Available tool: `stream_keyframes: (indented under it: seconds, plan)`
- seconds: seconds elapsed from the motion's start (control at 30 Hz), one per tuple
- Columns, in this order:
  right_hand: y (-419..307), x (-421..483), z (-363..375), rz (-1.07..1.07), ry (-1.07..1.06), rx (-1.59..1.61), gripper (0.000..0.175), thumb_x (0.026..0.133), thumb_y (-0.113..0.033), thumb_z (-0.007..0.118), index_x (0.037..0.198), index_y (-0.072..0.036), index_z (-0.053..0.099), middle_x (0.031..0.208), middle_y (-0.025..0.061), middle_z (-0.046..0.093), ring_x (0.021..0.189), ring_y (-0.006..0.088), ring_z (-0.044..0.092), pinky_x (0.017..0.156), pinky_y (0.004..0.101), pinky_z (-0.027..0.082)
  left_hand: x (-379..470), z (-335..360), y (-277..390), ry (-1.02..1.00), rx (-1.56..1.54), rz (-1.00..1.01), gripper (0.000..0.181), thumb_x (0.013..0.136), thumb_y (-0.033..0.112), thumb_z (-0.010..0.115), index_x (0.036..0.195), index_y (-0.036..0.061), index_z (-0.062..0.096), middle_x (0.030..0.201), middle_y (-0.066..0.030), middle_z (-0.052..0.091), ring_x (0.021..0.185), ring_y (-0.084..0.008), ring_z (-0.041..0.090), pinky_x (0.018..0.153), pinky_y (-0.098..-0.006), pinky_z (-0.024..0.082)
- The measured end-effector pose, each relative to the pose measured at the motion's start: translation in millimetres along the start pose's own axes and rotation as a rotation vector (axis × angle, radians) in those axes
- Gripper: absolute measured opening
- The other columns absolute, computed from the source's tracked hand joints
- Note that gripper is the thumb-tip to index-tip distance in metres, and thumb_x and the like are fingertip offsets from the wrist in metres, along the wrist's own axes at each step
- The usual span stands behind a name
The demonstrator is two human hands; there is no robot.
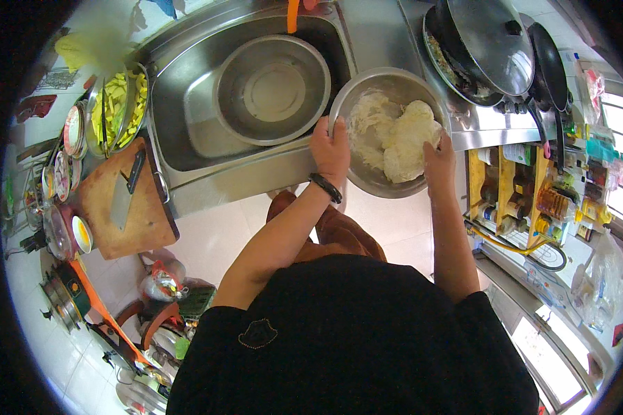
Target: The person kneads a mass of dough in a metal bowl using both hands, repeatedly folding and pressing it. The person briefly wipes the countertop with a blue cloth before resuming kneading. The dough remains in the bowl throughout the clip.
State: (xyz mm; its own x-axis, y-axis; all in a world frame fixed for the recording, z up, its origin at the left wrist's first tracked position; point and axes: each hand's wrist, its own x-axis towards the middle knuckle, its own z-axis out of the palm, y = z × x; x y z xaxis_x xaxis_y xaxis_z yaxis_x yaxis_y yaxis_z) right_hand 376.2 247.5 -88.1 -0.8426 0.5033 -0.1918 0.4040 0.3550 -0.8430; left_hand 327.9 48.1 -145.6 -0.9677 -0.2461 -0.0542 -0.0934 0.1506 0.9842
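Between my hands is a round stainless steel bowl, at the right end of the sink and partly past the counter's front edge. A lumpy mass of pale dough lies in it, with floury smears on the bowl's bottom. My left hand grips the bowl's left rim, thumb on the inside. On the opposite side my right hand holds the right rim, its thumb and fingertips close to the dough. A larger metal basin sits in the steel sink, left of the bowl.
Left of the sink, a cleaver lies on a wooden cutting board. Behind it stands a bowl of cut yellow-green vegetables. A lidded wok occupies the stove side at right. Below it is a bottle rack.
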Motion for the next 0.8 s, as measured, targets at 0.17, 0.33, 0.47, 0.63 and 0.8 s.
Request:
stream_keyframes:
  seconds: [0.17, 0.33, 0.47, 0.63, 0.8]
  plan:
    - [-31, -22, 10, -0.449, 0.044, -0.505, 0.035, 0.089, -0.007, 0.055, 0.121, 0.007, 0.052, 0.116, 0.0275, 0.059, 0.107, 0.0415, 0.057, 0.091, 0.0439, 0.046, 0, -2, 2, -0.015, -0.011, -0.006, 0.027, 0.093, 0.024, 0.057, 0.083, -0.0009, 0.055, 0.066, -0.0162, 0.055, 0.06, -0.0291, 0.051, 0.06, -0.04, 0.042]
    - [-37, -37, 66, -0.145, -0.381, -0.391, 0.029, 0.092, -0.018, 0.05, 0.112, 0.002, 0.056, 0.109, 0.0264, 0.06, 0.108, 0.0437, 0.055, 0.094, 0.047, 0.044, -1, -1, 0, -0.015, -0.019, -0.009, 0.024, 0.092, 0.022, 0.057, 0.09, -0.0017, 0.058, 0.071, -0.0184, 0.058, 0.066, -0.033, 0.057, 0.063, -0.0409, 0.044]
    - [-9, -44, 93, -0.21, -0.415, -0.671, 0.028, 0.093, -0.017, 0.044, 0.112, 0.0, 0.057, 0.108, 0.0248, 0.059, 0.109, 0.0439, 0.054, 0.1, 0.0478, 0.039, 6, -2, 0, 0.086, 0.057, 0.217, 0.025, 0.091, 0.021, 0.057, 0.102, -0.0008, 0.06, 0.081, -0.0199, 0.062, 0.078, -0.0368, 0.062, 0.071, -0.0425, 0.048]
    - [24, -34, 120, -0.234, -0.49, -0.804, 0.03, 0.093, -0.014, 0.043, 0.118, 0.0, 0.052, 0.115, 0.0364, 0.049, 0.118, 0.0557, 0.041, 0.107, 0.0617, 0.025, 52, -5, 9, -0.125, 0.229, 0.374, 0.027, 0.091, 0.02, 0.057, 0.111, 0.0013, 0.06, 0.094, -0.0206, 0.065, 0.088, -0.0391, 0.062, 0.079, -0.0451, 0.05]
    - [26, -35, 131, -0.353, -0.376, -0.874, 0.052, 0.098, -0.029, 0.045, 0.121, 0.017, 0.041, 0.131, 0.0509, 0.026, 0.126, 0.0653, 0.023, 0.111, 0.0607, 0.016, 82, 0, 16, -0.409, 0.463, 0.382, 0.028, 0.094, 0.02, 0.054, 0.115, 0.0033, 0.06, 0.094, -0.0207, 0.067, 0.083, -0.0388, 0.064, 0.072, -0.0469, 0.051]
